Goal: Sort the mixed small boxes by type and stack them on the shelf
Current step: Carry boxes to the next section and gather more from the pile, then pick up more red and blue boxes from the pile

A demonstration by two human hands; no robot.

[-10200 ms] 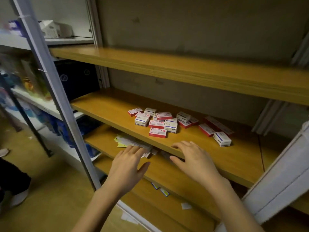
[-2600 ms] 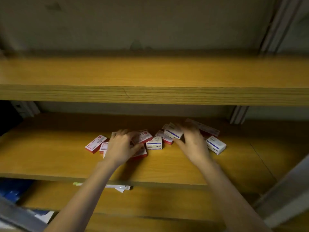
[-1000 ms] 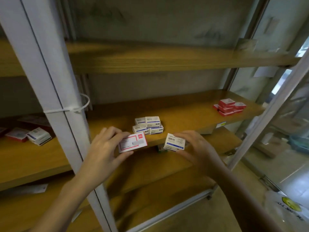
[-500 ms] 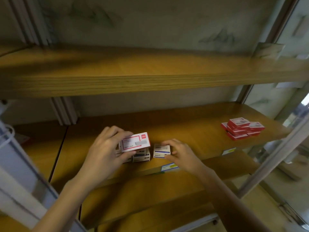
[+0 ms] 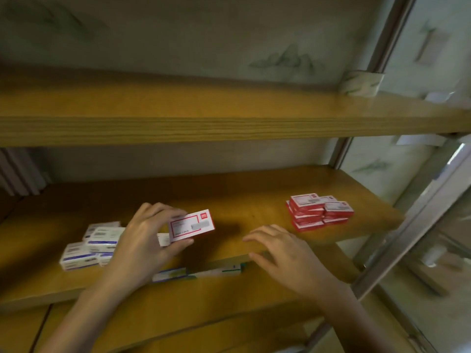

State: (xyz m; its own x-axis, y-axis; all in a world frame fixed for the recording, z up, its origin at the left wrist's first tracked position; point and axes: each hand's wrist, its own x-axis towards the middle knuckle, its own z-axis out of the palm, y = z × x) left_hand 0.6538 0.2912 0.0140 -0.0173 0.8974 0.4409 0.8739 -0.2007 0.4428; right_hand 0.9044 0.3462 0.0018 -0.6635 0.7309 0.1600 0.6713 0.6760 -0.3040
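On my feed the left hand (image 5: 142, 240) grips a red-and-white box (image 5: 191, 225), thumb under its near long edge and fingers curled over the far one. The box sits tilted, printed face up towards the camera, held just above the middle shelf (image 5: 242, 189) near its front.

Just behind and left of that hand I see the blue-and-white boxes (image 5: 91, 244) - a small cluster lying flat on the same board, some stacked on others, the wrist covering part of the group. How many there are I can't tell.

The right hand (image 5: 283, 253) holds nothing: palm down, fingers spread and relaxed, over the front edge of the board to the right of the held box. Whether the fingertips touch the wood I can't make out.

Well to the right, near the shelf's end, the red boxes (image 5: 318, 212) stand in neat piles pressed side by side - several layers high.

Paper labels (image 5: 196, 272) are stuck along the board's front edge between the two hands. An upper shelf (image 5: 204, 115) runs across above, a lower shelf (image 5: 204, 307) shows beneath the forearms, and a metal upright (image 5: 407, 233) slants down the right side.
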